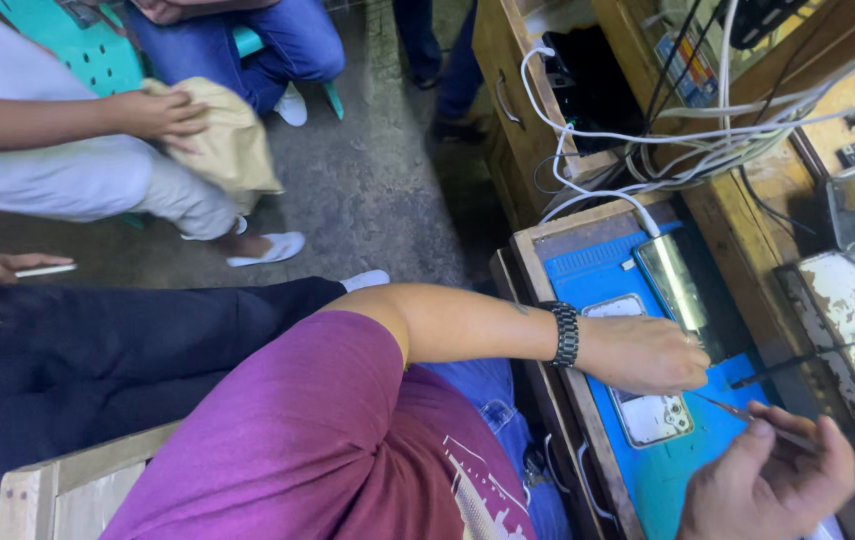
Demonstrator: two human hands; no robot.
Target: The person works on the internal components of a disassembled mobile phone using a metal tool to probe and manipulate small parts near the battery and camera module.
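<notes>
Right fingers: curled in, pinching a thin metal tool (738, 410) like tweezers; tip aimed toward the left hand.
Right hand (773, 480): low at the frame's bottom edge, over the blue mat (598, 275).
Left fingers: bent down onto the mat, pressing something there; what lies under them is hidden, possibly the phone's edge, so cannot tell the grip.
Left hand (648, 352): rests between the gold phone (675, 283) and the white phone back (653, 415); black watch (566, 333) on the wrist.
Phone: gold, lying flat on the mat, a white cable (588, 190) running to its top end.
Second white back (616, 306): just beside the wrist.
Mat: sits in a wooden tray (533, 250) on the bench.
Beyond: tangle of white cables, other people seated on the left.
</notes>
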